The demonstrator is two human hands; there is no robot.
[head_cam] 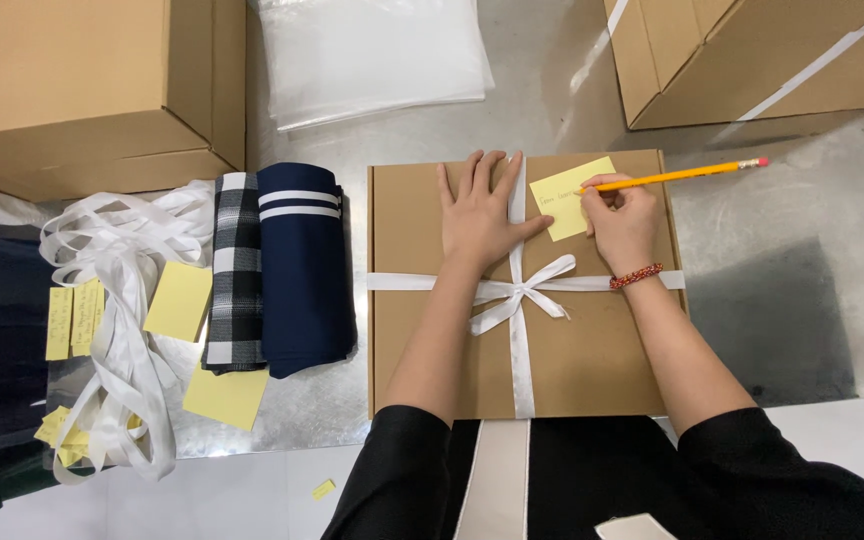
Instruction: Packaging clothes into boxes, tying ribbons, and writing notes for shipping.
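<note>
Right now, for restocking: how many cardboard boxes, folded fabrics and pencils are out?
Cardboard boxes: 3 (ribboned flat box, top-left box, top-right box)
Folded fabrics: 2 (plaid fabric, navy fabric)
Pencils: 1 (orange pencil)
Total: 6

A flat brown cardboard box, tied with white ribbon, lies at the table's centre and bears a yellow sticky note. 2 large brown cartons stand at the top left and top right. Loose yellow notes lie left.
</note>
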